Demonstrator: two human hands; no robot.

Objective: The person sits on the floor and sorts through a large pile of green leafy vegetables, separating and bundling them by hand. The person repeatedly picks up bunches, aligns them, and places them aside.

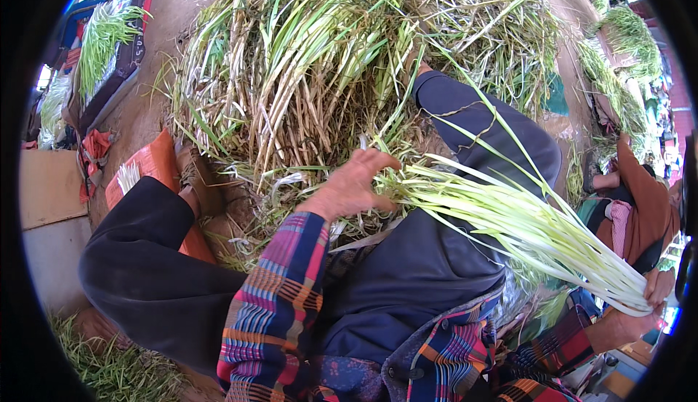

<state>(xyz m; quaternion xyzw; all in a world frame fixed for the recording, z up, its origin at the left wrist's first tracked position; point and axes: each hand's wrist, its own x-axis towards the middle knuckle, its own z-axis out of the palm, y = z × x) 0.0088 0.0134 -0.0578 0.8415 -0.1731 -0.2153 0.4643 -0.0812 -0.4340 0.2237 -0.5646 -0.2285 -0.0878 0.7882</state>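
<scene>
My right hand (635, 317) grips a bundle of long leafy stalks (507, 216) by its white lower ends, far out at the right. The bundle slants across my right thigh, with pale yellow-green leaves pointing to the middle. At the leaf tips, my left hand (354, 181) is slightly blurred, its thumb and fingers spread around the tips. In front of my lap lies a large heap of similar stalks (305, 75), with withered brown strands mixed in. Dry trimmings (272, 227) lie between my legs.
An orange sack (158, 156) sits beside my left foot, with white stalk ends (128, 177) near it. Trimmed greens (109, 36) lie on a dark bundle at upper left. A person in a brown top (646, 211) sits at right, near more piled greens (627, 42). Cut leaves (120, 364) cover the lower left.
</scene>
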